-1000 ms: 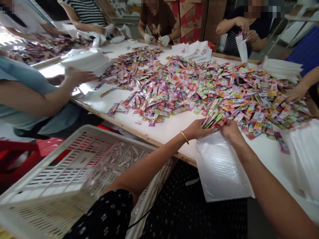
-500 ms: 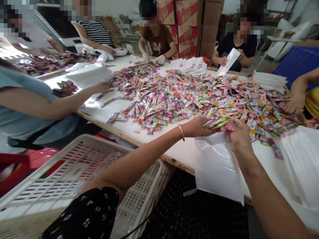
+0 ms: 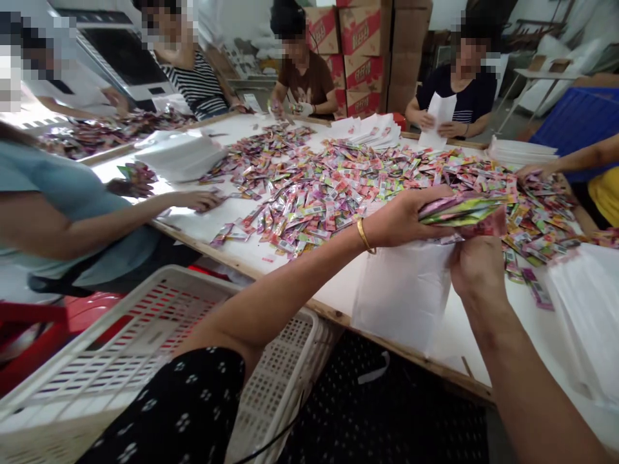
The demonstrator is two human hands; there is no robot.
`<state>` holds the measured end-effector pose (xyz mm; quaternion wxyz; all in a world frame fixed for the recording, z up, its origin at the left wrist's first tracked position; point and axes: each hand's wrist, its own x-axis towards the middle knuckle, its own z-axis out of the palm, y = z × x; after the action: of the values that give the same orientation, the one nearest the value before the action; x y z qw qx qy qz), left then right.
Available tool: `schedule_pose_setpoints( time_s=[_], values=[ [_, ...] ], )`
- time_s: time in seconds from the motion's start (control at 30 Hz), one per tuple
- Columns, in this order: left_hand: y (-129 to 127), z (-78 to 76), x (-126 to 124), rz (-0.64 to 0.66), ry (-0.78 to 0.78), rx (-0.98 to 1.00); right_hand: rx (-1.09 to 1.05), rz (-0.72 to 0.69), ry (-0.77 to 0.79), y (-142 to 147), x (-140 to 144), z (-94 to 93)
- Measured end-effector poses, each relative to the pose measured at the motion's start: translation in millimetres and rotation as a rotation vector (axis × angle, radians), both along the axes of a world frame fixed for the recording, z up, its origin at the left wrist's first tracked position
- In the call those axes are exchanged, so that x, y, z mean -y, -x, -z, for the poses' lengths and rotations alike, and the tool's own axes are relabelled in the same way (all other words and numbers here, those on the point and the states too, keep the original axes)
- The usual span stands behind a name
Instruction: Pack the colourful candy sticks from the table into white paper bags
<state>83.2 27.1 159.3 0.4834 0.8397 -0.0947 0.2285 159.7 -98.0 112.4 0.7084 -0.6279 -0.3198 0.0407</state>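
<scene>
My left hand (image 3: 411,216), with a gold bracelet at its wrist, is closed round a bundle of slim colourful packets (image 3: 461,214). The packets point right and are green, pink and purple. Just below their far end my right hand (image 3: 478,265) is closed at the upper edge of a translucent white plastic bag (image 3: 401,296). That bag hangs down over the table's near edge, below both hands; its mouth is partly hidden by the fingers and packets. Behind my hands spreads a large heap of the same kind of packets (image 3: 329,193).
White bags lie stacked at the right (image 3: 585,316). A white plastic basket (image 3: 159,335) stands below the table edge (image 3: 333,314), left of me. Several people sit round the table; a co-worker's hand (image 3: 200,200) is at the left. Red-and-brown cartons (image 3: 365,58) are piled behind.
My left hand has moved up and to the right with the packets, which now stand above my right fist. The white bag has shifted left and lies more over the tabletop.
</scene>
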Motion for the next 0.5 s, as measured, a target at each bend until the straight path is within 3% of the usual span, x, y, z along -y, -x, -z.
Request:
schedule_pose_setpoints(
  time_s=[0.13, 0.27, 0.37, 0.5],
  values=[
    [2, 8.6, 6, 0.077, -0.025, -0.017, -0.001, -0.031, -0.026, 3, 4, -3.4],
    [10, 21.0, 12, -0.065, -0.139, -0.042, -0.108, -0.034, -0.059, 5, 4, 1.9],
    [16, 17.1, 15, -0.188, -0.215, -0.12, -0.156, -0.014, -0.121, 6, 3, 5.2],
    [20, 6.3, 17, -0.218, -0.251, -0.238, -0.09, 0.041, -0.081, 9, 3, 5.8]
  ],
)
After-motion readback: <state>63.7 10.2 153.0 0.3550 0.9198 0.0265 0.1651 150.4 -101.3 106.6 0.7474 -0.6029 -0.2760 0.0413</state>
